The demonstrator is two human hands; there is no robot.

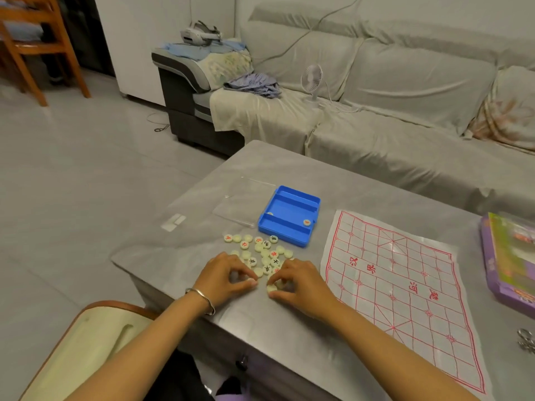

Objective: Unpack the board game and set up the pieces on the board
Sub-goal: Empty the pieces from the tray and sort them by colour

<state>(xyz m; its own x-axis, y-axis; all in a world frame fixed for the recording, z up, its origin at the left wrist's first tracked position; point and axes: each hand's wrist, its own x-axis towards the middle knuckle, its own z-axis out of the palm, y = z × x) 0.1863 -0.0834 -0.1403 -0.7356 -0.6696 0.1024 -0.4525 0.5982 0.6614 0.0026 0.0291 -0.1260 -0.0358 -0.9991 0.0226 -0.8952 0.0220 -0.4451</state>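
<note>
Chess pieces (pixel 262 251), small pale discs with red or black characters, lie in a loose heap on the grey table (pixel 289 169). They are just in front of the blue box (pixel 289 215) and to the left of the board sheet (pixel 399 285), on which no piece stands yet. Two more discs sit inside the box.

Each disc looks light, hard and smooth, so I think it can slide on the glossy table top and slip out of a loose grip; it does not seem fragile. The best hold is probably a pinch on the rim between the thumb and one or two fingertips. The sheet seems thin and creased, so pieces put down on it may shift it.

The left hand (pixel 223 274) rests at the near edge of the heap, its fingers (pixel 252 282) curled close together over a pale disc. The right hand (pixel 301 282) is also bent, and its fingertips (pixel 273 280) pinch a disc by the rim, low at the table. The two hands are near each other but apart.
</note>
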